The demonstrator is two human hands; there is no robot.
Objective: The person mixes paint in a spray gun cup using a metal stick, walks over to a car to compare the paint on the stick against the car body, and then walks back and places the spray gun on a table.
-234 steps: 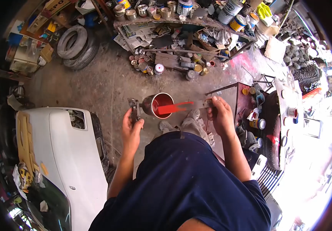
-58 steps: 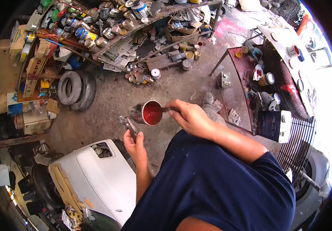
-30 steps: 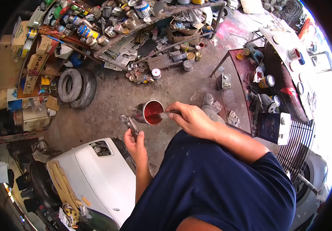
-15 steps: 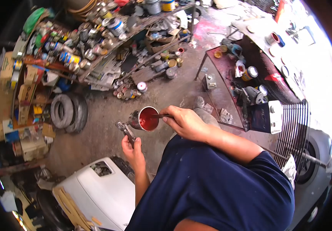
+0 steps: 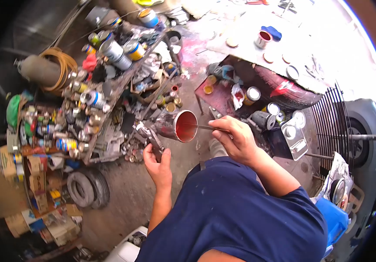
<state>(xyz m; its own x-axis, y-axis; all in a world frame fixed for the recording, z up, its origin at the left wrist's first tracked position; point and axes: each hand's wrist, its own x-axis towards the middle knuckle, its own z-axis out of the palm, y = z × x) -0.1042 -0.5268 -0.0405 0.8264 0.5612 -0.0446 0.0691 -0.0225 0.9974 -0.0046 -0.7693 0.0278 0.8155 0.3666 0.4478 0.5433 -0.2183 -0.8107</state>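
My left hand is closed around the dark metal handle of what looks like a paint spray gun. Its open metal cup tilts toward me, and red paint coats the inside. From the other side my right hand pinches a thin, flat stirring stick. The stick's far end reaches into the cup's mouth, its tip hard to make out in the paint.
Shelves of paint cans stand at left, with tyres below. A worktable at right holds a tyre, cans and a rectangular tin. Behind it lie a black grille and a blue jug.
My view has tilted up and shifted, showing more of the far bench. Cup and hands are raised closer to me, and the stick is drawn further out, with more of its length visible.
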